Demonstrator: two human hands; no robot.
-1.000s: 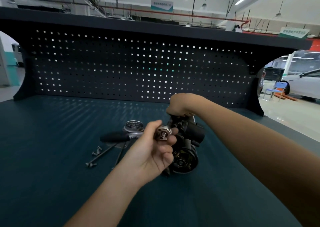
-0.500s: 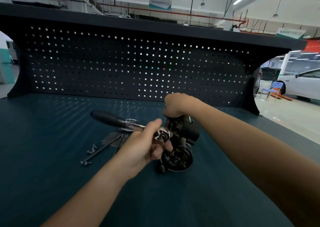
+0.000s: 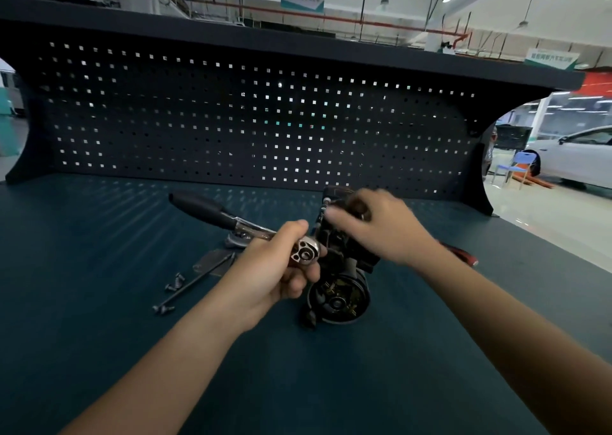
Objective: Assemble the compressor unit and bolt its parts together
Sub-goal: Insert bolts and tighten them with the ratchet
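Nearest: left hand (image 3: 275, 270), fingers curled round the ratchet wrench (image 3: 228, 221) just behind its head. Next: compressor unit (image 3: 337, 297), lying on the green benchtop (image 3: 99, 318), just beside that head. Right hand (image 3: 381, 232) over its upper part, blurred; we cannot tell its grip. Left: loose long bolts (image 3: 195, 284). Farthest: pegboard (image 3: 231, 119).

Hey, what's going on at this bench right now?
A person is working on a black compressor unit lying on the green workbench. Their left hand grips a ratchet wrench by its head, against the unit's side. The right hand is on the unit's top, too blurred to judge its grip. Loose long bolts lie to the left.
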